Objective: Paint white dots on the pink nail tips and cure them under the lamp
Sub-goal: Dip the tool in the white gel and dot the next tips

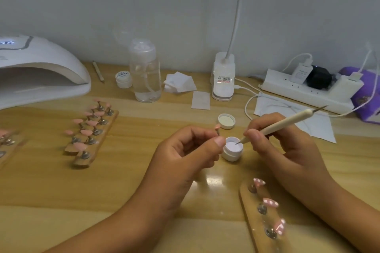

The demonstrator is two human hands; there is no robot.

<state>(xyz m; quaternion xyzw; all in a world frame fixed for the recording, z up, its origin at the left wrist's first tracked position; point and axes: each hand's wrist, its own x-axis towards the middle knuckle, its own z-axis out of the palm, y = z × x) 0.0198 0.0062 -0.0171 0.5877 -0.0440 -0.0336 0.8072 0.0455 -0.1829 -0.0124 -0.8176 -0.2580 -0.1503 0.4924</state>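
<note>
Left hand (185,150) pinches the stem of a single pink nail tip (217,127) between thumb and forefinger, just left of the open pot of white gel (233,151). Right hand (283,150) grips the dotting pen (283,124) pencil-fashion, its fine point dipped in the pot. On the tabletop (51,191), three dotted tips (270,203) stand on a wooden strip (250,209) beside the right wrist, and a rack (80,164) of plain tips stands near the curing lamp (41,68) at left.

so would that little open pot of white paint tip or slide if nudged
Squat and wide, the open pot probably won't tip. It looks light and unheld on the glossy table, so it may slide. With the lid off, a knock could spill paint.
</note>
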